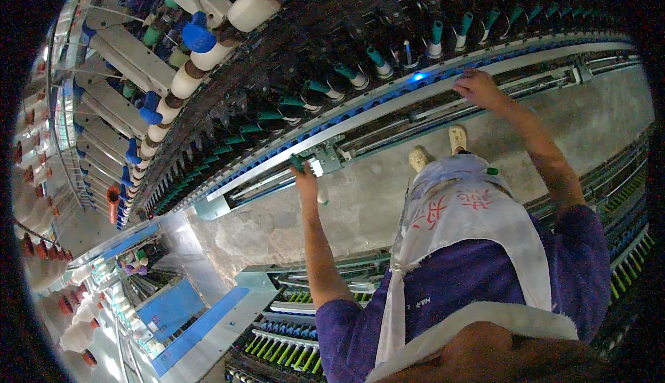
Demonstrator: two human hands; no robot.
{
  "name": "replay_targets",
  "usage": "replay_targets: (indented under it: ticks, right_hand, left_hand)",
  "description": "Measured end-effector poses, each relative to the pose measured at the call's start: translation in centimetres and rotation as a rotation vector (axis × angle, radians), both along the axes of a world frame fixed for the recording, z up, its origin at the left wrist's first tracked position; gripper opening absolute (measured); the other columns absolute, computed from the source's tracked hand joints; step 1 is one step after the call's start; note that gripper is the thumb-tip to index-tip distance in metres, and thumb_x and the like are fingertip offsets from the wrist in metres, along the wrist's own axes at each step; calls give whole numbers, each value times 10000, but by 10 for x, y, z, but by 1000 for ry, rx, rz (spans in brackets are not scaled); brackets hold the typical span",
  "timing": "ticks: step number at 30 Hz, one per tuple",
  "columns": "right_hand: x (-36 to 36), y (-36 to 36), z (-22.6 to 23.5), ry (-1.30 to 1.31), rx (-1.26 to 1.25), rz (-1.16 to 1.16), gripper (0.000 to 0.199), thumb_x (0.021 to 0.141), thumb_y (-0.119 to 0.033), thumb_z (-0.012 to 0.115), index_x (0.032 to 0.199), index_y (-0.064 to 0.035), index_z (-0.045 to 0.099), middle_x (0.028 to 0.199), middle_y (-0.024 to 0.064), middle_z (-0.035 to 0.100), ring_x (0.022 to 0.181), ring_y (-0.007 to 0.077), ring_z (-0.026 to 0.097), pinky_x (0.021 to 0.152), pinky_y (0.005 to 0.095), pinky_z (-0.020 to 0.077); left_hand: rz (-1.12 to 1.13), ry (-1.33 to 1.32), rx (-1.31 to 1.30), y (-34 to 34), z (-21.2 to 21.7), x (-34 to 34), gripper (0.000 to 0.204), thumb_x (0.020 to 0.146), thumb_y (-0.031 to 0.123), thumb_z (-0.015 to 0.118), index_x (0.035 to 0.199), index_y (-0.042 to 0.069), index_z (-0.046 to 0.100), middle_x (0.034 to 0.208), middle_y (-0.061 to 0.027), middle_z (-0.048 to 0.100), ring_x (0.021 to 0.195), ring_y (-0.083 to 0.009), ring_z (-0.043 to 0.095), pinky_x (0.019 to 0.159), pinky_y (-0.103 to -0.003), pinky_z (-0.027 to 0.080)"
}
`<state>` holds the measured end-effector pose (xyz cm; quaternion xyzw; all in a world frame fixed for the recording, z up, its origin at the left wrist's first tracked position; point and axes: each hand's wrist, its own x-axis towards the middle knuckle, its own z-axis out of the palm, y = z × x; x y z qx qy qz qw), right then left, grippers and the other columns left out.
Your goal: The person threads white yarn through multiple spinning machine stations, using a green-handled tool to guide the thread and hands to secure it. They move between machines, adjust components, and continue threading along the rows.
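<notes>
My left hand (305, 179) is closed around a green bobbin (296, 162), whose end sticks up past the fingers beside a metal bracket (327, 158). A white piece with a green tip (322, 197) shows below that hand; whether it belongs to the same bobbin I cannot tell. Over the front rail (388, 99) of the spinning frame, my right hand (479, 88) has its fingers curled together. Anything between them is too small to make out. To its left a blue light (418, 76) glows beneath a bare spindle (408, 53), with green-topped bobbins (375, 57) on both sides.
White rolls (253, 9) and blue knobs (199, 33) line the frame's upper part. Behind me runs another machine with yellow-green tubes (285, 352). Grey floor (360, 210) lies between the machines. A blue panel (170, 310) stands at lower left.
</notes>
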<state>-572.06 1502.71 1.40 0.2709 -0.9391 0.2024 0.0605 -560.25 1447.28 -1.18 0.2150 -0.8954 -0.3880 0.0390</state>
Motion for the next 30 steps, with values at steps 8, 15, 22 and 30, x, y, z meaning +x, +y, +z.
replay_targets:
  ticks: [8,15,22,30]
  right_hand:
    - [-44,-114,39,-417,256,-111,452,850,-320,494,1259,-143,418,704,134,611,633,316,602,587,459,493]
    - [-45,-101,2,-284,149,-69,509,837,-284,536,1294,-102,405,597,115,573,540,288,564,515,438,454]
    - [-38,-107,2,-496,-85,-358,751,755,-194,626,1370,-76,212,1006,232,574,862,369,585,723,469,482]
    - [-53,-101,37,-583,-211,-221,877,703,-164,679,1395,-116,143,1155,220,515,959,401,553,791,450,478]
  left_hand:
    - [-121,-174,42,-72,39,-3,513,805,185,638,1192,-35,384,828,-101,566,683,-180,580,545,-288,465]
    - [-104,-54,15,-60,74,-5,508,771,130,665,1195,-30,435,914,-94,589,791,-169,561,675,-296,458]
    - [171,212,627,-36,66,-25,470,838,93,591,1242,85,350,988,-89,571,859,-217,605,704,-326,498]
    - [369,292,841,-31,45,-29,437,849,92,579,1230,120,366,1012,-102,576,883,-234,616,694,-340,506]
